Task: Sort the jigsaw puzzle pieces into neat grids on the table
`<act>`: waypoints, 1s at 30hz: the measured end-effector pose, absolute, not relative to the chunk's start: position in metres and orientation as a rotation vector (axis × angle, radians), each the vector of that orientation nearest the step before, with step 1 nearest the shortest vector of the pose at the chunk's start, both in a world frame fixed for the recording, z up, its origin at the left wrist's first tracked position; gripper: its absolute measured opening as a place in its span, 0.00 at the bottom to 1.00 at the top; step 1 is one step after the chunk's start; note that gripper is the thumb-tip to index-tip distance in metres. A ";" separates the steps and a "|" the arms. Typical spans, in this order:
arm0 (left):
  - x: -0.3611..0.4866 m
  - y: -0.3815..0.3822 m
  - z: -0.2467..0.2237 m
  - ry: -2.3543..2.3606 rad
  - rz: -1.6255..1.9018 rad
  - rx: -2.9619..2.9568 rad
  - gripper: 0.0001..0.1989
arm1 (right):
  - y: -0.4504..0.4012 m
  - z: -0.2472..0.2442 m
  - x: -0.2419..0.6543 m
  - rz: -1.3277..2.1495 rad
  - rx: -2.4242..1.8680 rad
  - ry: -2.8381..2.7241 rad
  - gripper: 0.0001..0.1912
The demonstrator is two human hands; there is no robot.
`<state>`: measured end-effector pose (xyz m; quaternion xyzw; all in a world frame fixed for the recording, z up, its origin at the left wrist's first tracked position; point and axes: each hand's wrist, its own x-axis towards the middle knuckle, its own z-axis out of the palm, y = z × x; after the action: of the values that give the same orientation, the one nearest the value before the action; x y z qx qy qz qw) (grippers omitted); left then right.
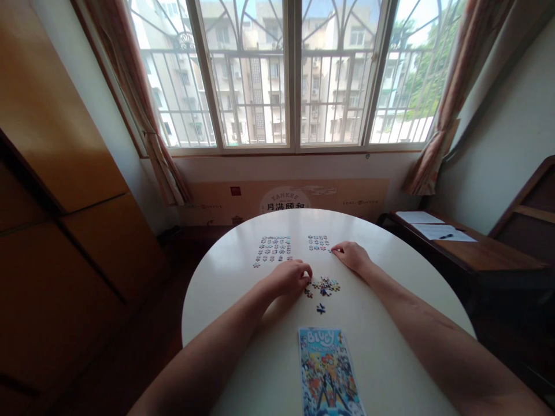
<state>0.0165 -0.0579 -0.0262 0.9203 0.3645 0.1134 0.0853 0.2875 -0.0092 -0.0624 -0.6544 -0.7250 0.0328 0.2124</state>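
Observation:
My left hand [293, 276] is closed in a pinch at the left edge of a loose pile of jigsaw puzzle pieces [327, 285]; whatever lies between its fingertips is too small to make out. Farther right, my right hand [350, 254] pinches a small puzzle piece [332, 251] against the table, beside a small block of pieces laid in rows [318, 242]. Beyond my left hand lies a larger block of pieces in rows [274, 248]. One dark blue piece [321, 309] sits apart, nearer to me than the pile.
The round white table [217, 300] carries a colourful picture sheet marked "BLUEY" [328, 372] at its near side. On the right stands a wooden bench [489, 254] with papers [442, 232] and a dark object. A barred window [295, 75] and a printed carton [347, 196] are behind.

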 end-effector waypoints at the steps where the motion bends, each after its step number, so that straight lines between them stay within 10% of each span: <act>1: 0.017 -0.058 -0.026 1.088 0.339 2.745 0.10 | -0.010 -0.063 0.287 0.074 -1.816 -2.016 0.15; 19: 0.017 -0.056 -0.027 1.085 0.322 2.749 0.10 | -0.015 -0.061 0.280 0.027 -1.759 -1.991 0.19; 30: 0.009 -0.054 -0.018 0.991 0.449 2.718 0.14 | -0.019 -0.053 0.270 0.613 -1.259 -2.263 0.16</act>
<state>0.0095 -0.0543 -0.0177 0.9231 0.3365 0.1525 0.1069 0.2704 -0.0186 -0.0528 -0.4595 -0.8260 0.2237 0.2379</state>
